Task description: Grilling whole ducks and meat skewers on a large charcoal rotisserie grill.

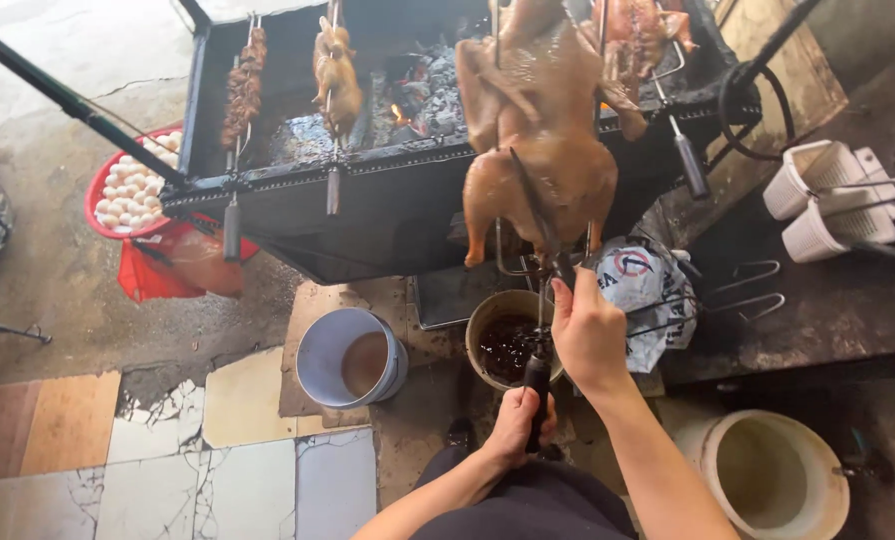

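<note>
left hand (516,420) is closed round the skewer handle (537,385); right hand (587,335) pinches the brush (539,215) against the roast duck (542,150), held above the sauce bucket (487,320) on cracked floor tiles (217,480), beside the charcoal grill (387,200).

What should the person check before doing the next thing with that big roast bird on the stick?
1. Left hand grips the skewer handle: ok.
2. Right hand holds the thin tool against the bird: ok.
3. Roast bird sits over the sauce bucket so drips land inside: ok.
4. Bird seated firmly on its skewer: cannot tell.
5. Arms away from the glowing coals: ok.
6. White bucket out of the feet's way: cannot tell.
</note>
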